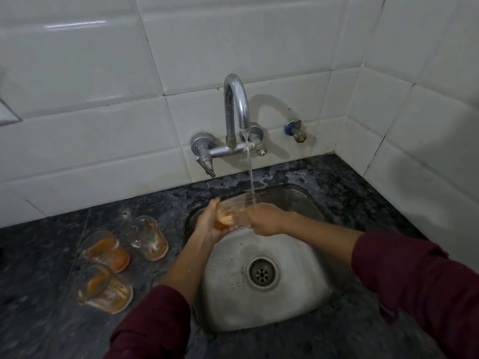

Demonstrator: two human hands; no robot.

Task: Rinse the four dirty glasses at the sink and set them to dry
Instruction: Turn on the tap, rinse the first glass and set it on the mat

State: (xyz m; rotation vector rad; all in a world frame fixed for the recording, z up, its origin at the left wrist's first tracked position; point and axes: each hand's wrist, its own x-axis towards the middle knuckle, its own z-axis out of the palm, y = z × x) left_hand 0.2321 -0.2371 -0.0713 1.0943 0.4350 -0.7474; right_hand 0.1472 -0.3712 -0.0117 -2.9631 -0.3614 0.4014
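Over the steel sink I hold a clear glass on its side under the running water from the tap. My left hand cups its orange-stained base. My right hand grips its rim end, where the stream lands. Three more dirty glasses stand on the dark counter left of the sink: one nearest the sink, one further left, one nearest me. All three carry orange residue.
The sink drain lies below my hands. A dark speckled counter surrounds the sink. White tiled walls stand behind and to the right, with a small valve right of the tap.
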